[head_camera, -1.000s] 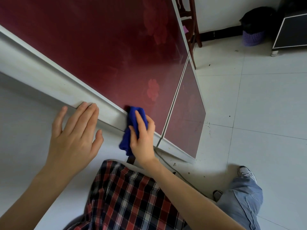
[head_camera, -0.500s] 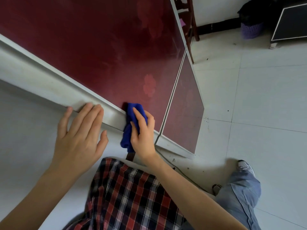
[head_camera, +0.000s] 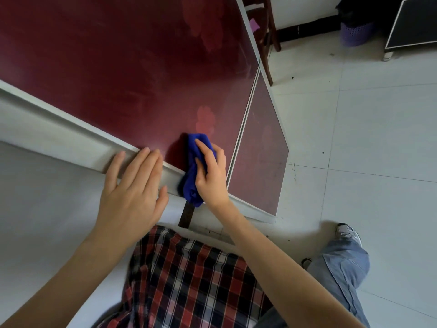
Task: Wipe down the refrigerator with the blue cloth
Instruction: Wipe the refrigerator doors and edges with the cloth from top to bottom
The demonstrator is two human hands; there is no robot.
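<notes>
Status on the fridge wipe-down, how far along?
Done: nothing clearly; the upper red door shows hazy streaks. In hand: right hand grips the blue cloth against that door's lower corner, left hand flat on the white side panel. Left: probably most of the upper door, the lower red door, the side.

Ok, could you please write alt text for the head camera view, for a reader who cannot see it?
A person's right hand holds a crumpled blue cloth against the glossy dark red refrigerator door, close to its white side edge. The left hand rests flat on that edge, fingers straight. A red plaid shirt and pale floor tiles show below.
</notes>
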